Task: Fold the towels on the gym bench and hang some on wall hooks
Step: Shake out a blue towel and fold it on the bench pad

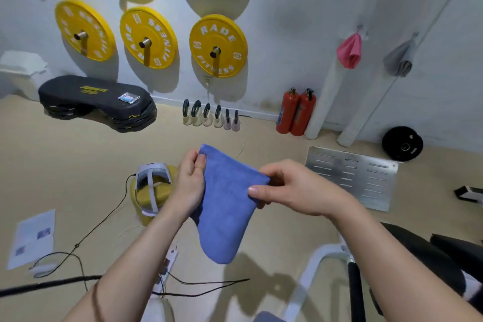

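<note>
Towel: we hold a soft blue microfibre towel [224, 206] in the air above the beige floor [78, 170], with its lower end hanging free.
Left hand: our left hand [189, 180] pinches its upper left corner.
Right hand: our right hand [290, 191] pinches its right edge, fingers curled.
Bench: the black padded gym bench [418, 251] is at lower right.
Wall: a crumpled pink cloth towel [349, 51] and a grey cloth towel [398, 60] hang side by side.

head view | looks forward and down | floor [65, 165] near | wall [300, 8] ahead
</note>
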A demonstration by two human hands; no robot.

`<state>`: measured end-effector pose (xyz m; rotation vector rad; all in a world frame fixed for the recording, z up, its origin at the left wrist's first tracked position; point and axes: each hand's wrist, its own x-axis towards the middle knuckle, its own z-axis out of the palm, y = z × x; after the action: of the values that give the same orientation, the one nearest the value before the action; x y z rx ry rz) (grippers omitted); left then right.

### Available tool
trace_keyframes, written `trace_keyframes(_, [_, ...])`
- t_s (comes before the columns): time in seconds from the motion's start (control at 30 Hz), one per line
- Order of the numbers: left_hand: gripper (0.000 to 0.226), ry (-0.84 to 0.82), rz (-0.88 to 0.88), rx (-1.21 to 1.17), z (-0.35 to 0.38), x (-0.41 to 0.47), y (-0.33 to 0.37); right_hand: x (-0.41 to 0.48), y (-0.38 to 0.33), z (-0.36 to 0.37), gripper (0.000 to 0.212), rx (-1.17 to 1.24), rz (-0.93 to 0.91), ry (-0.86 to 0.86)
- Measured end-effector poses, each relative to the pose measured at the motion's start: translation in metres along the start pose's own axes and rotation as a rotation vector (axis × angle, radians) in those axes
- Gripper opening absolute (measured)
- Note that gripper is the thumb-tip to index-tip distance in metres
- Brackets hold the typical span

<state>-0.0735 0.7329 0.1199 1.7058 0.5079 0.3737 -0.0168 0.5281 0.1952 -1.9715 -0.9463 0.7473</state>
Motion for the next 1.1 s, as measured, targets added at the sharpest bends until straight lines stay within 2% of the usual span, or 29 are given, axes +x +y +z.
trace_keyframes(0.07, [0.015,0.044,0.159,0.14,-0.02,0.017,0.012,0.013,0.002,0.0,0.016,0.17,0.003,0.042])
trace_keyframes(0.13, [0.01,0.003,0.281,0.262,-0.032,0.038,0.031,0.024,0.004,-0.003,0.016,0.237,0.014,0.1])
trace_keyframes(0.2, [0.016,-0.087,0.327,0.39,-0.035,0.059,0.045,0.037,0.007,-0.008,0.021,0.202,0.022,0.19])
trace_keyframes(0.27, [0.028,-0.155,0.324,0.443,-0.028,0.076,0.054,0.051,0.006,-0.02,0.016,0.093,0.005,0.329])
trace_keyframes(0.33, [0.035,-0.185,0.281,0.405,-0.018,0.092,0.057,0.063,-0.002,-0.037,0.011,0.011,-0.061,0.414])
trace_keyframes(0.4, [0.035,-0.205,0.248,0.336,-0.003,0.106,0.06,0.075,-0.008,-0.057,0.006,-0.024,-0.115,0.421])
trace_keyframes(0.47, [0.033,-0.219,0.24,0.283,0.013,0.124,0.066,0.09,-0.005,-0.081,0.019,-0.019,-0.152,0.433])
trace_keyframes(0.57, [0.03,-0.233,0.215,0.179,0.041,0.161,0.075,0.118,0.017,-0.124,0.029,0.183,-0.154,0.519])
trace_keyframes(0.63, [0.031,-0.248,0.203,0.137,0.068,0.193,0.08,0.136,0.038,-0.158,0.025,0.261,-0.164,0.522])
trace_keyframes(0.77, [0.036,-0.294,0.218,0.098,0.134,0.269,0.097,0.169,0.071,-0.241,0.01,0.258,-0.196,0.44])
trace_keyframes(0.93, [0.033,-0.36,0.18,0.102,0.206,0.347,0.111,0.195,0.096,-0.339,0.015,0.164,-0.129,0.339])
trace_keyframes(1.0, [0.03,-0.402,0.191,0.144,0.229,0.373,0.12,0.208,0.108,-0.365,0.008,0.14,-0.075,0.355])
trace_keyframes(1.1, [0.033,-0.45,0.207,0.176,0.26,0.414,0.137,0.229,0.126,-0.407,0.023,0.125,-0.055,0.416])
